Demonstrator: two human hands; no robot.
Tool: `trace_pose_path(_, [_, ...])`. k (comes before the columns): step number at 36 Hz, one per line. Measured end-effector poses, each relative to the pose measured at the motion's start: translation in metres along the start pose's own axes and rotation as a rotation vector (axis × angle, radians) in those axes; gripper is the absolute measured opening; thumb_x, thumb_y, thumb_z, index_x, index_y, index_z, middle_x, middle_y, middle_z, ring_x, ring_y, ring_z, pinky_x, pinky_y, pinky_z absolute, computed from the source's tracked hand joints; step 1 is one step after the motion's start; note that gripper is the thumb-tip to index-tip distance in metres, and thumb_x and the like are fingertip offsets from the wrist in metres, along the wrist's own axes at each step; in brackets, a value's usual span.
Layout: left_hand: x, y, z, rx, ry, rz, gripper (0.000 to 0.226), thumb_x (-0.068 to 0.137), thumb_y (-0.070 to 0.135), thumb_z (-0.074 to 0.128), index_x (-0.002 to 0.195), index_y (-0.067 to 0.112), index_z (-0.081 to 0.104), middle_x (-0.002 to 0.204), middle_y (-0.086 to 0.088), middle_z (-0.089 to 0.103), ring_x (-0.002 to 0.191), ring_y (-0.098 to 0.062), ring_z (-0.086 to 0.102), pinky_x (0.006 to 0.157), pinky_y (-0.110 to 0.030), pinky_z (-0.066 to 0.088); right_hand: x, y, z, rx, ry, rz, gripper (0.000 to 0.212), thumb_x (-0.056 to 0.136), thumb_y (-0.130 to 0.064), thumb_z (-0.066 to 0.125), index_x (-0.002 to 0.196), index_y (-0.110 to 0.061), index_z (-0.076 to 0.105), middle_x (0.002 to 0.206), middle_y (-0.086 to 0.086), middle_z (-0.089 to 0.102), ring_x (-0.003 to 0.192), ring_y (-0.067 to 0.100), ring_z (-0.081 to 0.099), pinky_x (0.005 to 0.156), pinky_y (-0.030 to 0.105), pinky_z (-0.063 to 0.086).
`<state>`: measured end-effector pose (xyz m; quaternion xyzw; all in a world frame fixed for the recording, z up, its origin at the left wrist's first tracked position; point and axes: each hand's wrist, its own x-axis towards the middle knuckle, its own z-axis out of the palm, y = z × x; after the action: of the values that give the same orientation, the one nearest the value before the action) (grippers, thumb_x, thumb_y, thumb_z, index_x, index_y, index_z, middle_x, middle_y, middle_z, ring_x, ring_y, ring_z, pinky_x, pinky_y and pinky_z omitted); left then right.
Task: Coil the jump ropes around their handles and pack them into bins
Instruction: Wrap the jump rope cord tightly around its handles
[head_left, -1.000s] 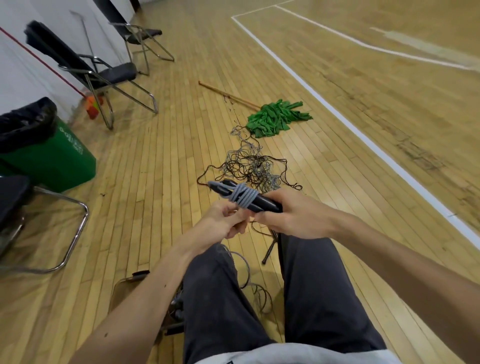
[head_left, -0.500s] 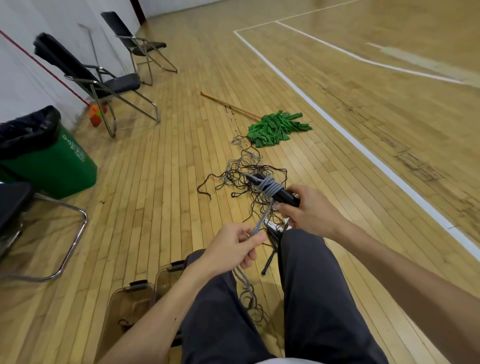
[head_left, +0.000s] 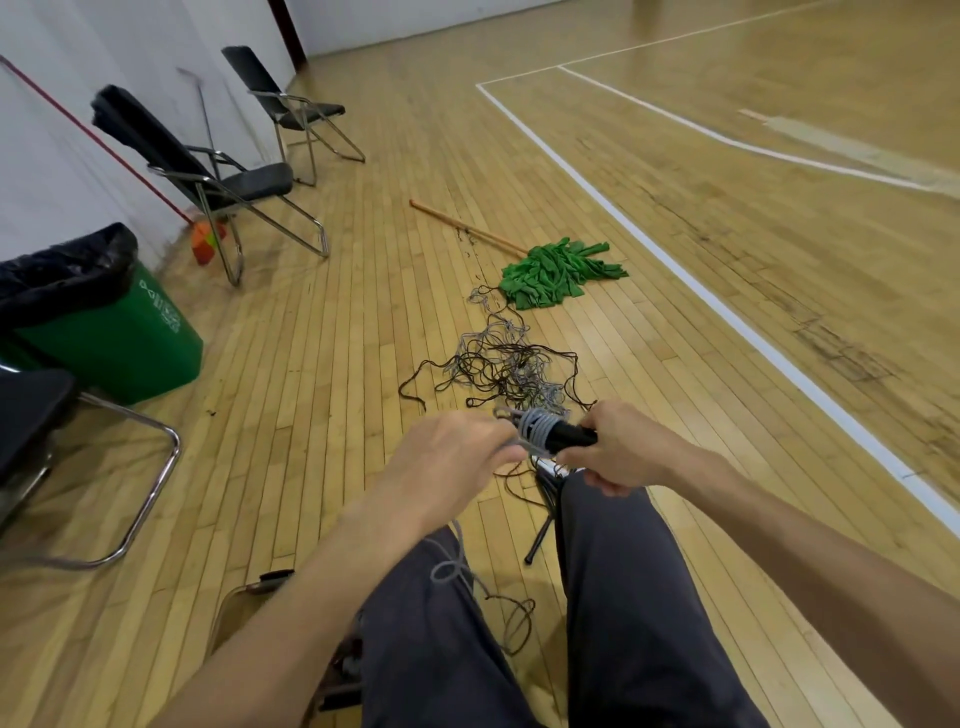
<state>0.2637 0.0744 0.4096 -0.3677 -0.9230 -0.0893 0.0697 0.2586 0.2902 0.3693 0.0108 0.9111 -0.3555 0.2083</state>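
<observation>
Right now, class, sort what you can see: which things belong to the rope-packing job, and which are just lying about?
Job in hand:
black jump-rope handles
grey rope coiled round them
tangled pile of grey and dark ropes on the floor
clear plastic bin

Just lying about:
green-headed mop with wooden pole
green rubbish bin with black liner
black folding chairs

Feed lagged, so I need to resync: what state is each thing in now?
Left hand, pinches the grey rope.
Right hand, holds the black handles.
Black handles, partly wound with grey rope.
Grey rope, tail hanging loose.
Rope pile, tangled.
Green mop, lying flat.
Green trash bin, open, bag-lined.
</observation>
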Motion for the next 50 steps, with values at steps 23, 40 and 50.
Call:
trace_pose_path(23, [0.035,-0.018,-0.043,-0.210,-0.294,-0.065,0.034,0.066,0.055,0.082,0.069,0.027,0.063,0.063,0.013,0.054,0.062,-0.001,0.049,0.058,-0.021,0.038,-0.044,-0.035,0.002,-0.271,-0.380,-0.208,0.027,0.093,-0.038,0.069,0.076,-0.020,0.060,0.063,-0.003,0.063,0.045,0.008,0.054,0.047,0.016,0.041])
trace_pose_path(40, [0.026,-0.031,-0.011,-0.822,-0.371,-0.201,0.033,0.071,0.036,0.086,0.074,0.017,0.059,0.063,-0.005,0.057,0.057,-0.017,0.046,0.053,-0.028,0.038,-0.066,-0.040,-0.002,-0.212,-0.324,-0.388,0.020,0.092,-0.037,0.072,0.078,-0.028,0.060,0.070,-0.002,0.066,0.054,0.010,0.060,0.051,0.022,0.047])
trace_pose_path(50, [0.004,-0.035,0.021,-1.086,-0.311,-0.202,0.045,0.066,0.073,0.071,0.073,0.029,0.067,0.063,0.000,0.058,0.055,-0.016,0.049,0.049,-0.020,0.036,-0.073,-0.052,0.006,-0.055,-0.214,-0.518,0.025,0.085,-0.016,0.064,0.066,-0.021,0.049,0.059,-0.001,0.046,0.051,0.013,0.041,0.050,0.033,0.035])
